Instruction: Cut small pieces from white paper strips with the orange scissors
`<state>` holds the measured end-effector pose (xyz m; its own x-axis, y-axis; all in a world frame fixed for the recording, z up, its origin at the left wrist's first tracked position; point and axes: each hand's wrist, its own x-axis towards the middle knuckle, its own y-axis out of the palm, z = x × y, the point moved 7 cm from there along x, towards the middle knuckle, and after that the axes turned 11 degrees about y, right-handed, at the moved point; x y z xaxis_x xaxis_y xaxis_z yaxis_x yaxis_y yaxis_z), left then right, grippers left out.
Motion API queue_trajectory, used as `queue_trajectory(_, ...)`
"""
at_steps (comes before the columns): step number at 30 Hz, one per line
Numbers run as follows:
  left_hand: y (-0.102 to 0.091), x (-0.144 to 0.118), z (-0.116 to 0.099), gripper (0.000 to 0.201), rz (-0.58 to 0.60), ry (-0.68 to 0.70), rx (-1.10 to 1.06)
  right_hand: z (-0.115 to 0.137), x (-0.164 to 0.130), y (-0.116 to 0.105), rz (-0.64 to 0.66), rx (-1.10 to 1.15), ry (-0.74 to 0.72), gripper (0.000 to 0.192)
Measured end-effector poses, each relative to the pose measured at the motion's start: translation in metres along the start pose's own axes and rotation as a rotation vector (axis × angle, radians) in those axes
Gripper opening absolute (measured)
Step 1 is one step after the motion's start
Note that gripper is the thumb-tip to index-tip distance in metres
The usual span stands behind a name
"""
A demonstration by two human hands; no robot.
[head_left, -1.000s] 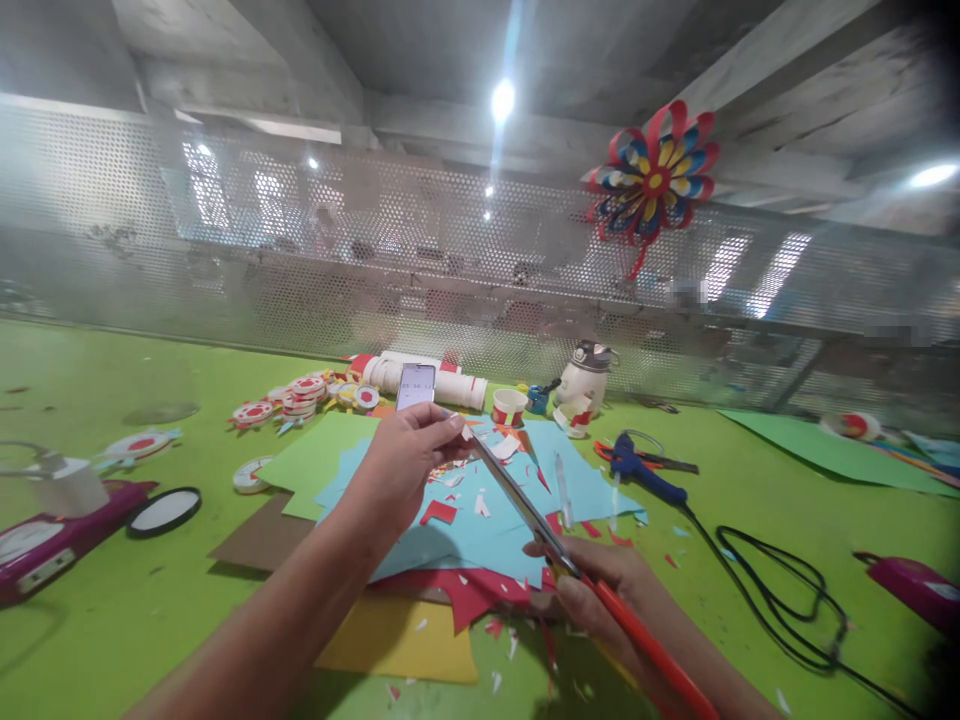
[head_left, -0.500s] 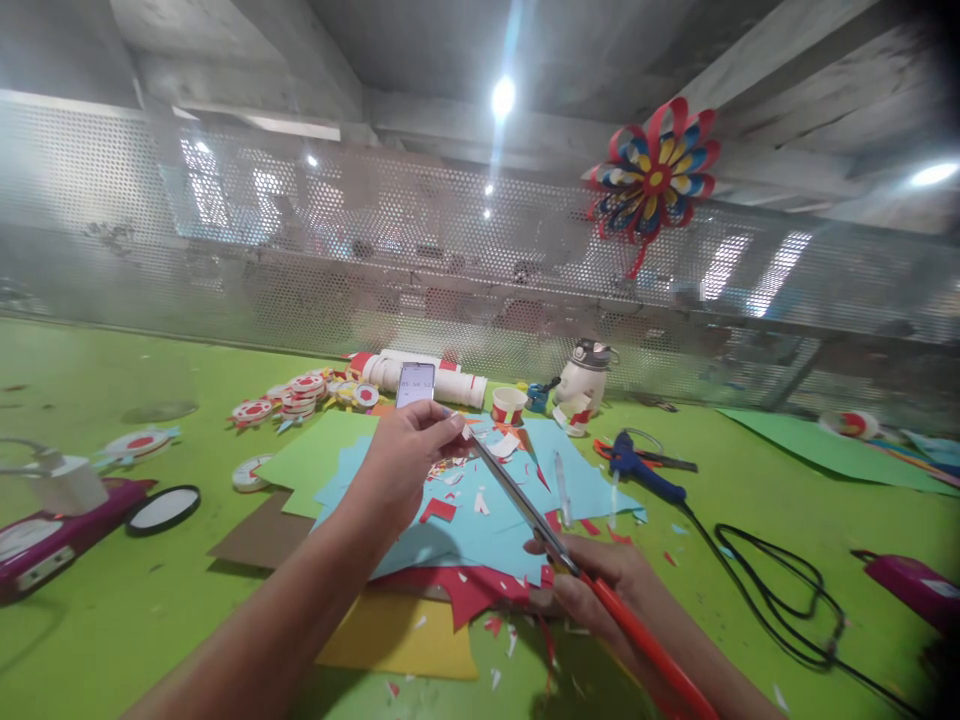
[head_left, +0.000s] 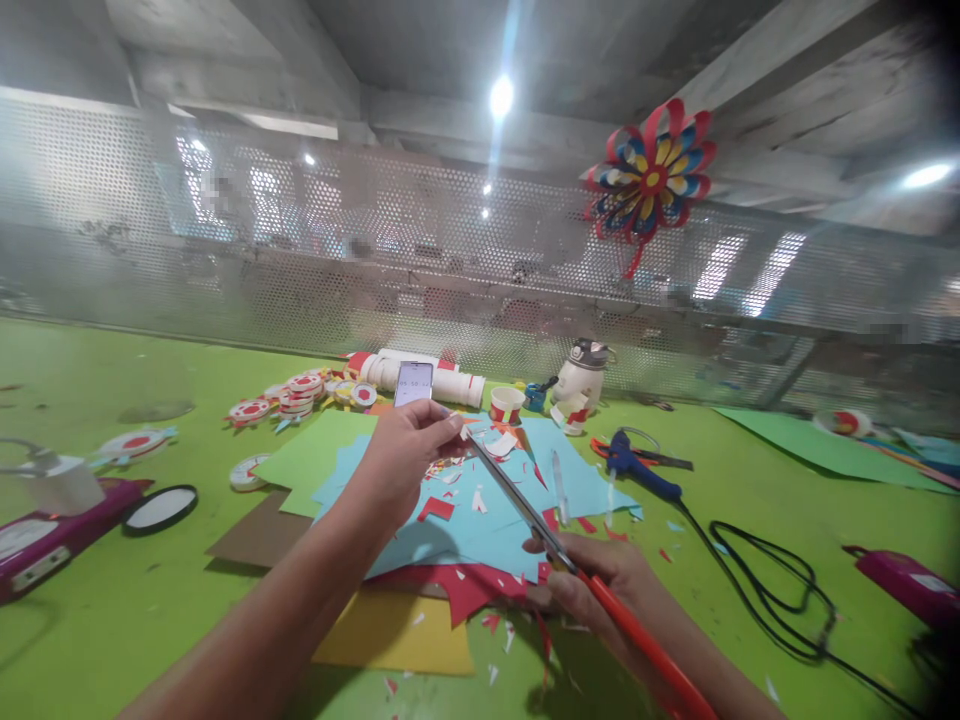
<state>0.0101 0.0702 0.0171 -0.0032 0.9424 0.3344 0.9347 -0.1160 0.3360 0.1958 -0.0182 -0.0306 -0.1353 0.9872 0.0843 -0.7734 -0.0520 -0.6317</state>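
The left hand point(head_left: 409, 455) pinches a small, light, flimsy paper piece point(head_left: 466, 432), apparently at its edge, while the right hand point(head_left: 592, 590) grips closed-looking scissors point(head_left: 525, 510) by the handles.

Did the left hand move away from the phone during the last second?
No. The left hand stays just below the phone, as earlier.

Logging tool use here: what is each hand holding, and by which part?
Right hand grips scissors by the red handles; left hand pinches a small paper piece at the blade tips.
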Motion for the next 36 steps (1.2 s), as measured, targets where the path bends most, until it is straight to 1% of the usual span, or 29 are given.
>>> queue_trajectory(3,0.0,0.0,0.0,0.019,-0.003,0.002,0.01,-0.002,0.0,0.001,0.017,0.045,0.032,0.061)
queue_trajectory(6,0.0,0.0,0.0,0.018,-0.005,0.02,0.034,-0.001,0.0,0.002,0.032,0.059,0.044,0.059)
queue_trajectory(13,0.0,-0.001,-0.001,0.018,-0.024,0.103,0.136,0.0,-0.001,0.001,0.071,0.1,0.071,0.055)
queue_trajectory(15,-0.003,0.001,-0.001,0.017,-0.036,0.115,0.132,0.006,-0.002,0.003,0.129,0.061,0.045,0.052)
queue_trajectory(18,-0.011,0.007,0.002,0.016,-0.062,0.105,0.078,0.016,-0.008,0.014,0.317,0.041,-0.016,0.052)
queue_trajectory(19,-0.012,0.008,0.004,0.016,-0.063,0.094,0.054,0.018,-0.009,0.016,0.36,0.05,-0.025,0.052)
queue_trajectory(20,-0.013,0.009,0.005,0.016,-0.059,0.086,0.036,0.018,-0.009,0.017,0.372,0.06,-0.024,0.051)
queue_trajectory(23,-0.01,0.008,0.006,0.016,-0.034,0.074,0.027,0.014,-0.005,0.01,0.278,0.04,-0.008,0.044)
queue_trajectory(28,-0.005,0.003,0.002,0.016,-0.053,0.063,0.013,0.001,0.002,0.0,0.115,0.065,0.033,0.05)
queue_trajectory(31,-0.004,0.001,0.001,0.015,-0.055,0.041,0.016,0.005,0.002,-0.005,0.002,-0.013,-0.018,0.044)
queue_trajectory(33,-0.003,-0.001,0.002,0.015,-0.045,0.031,0.015,0.011,0.001,-0.006,-0.028,-0.046,-0.061,0.039)
queue_trajectory(36,0.001,-0.004,0.004,0.016,-0.02,0.02,0.003,0.015,-0.001,-0.004,-0.005,-0.035,-0.077,0.036)
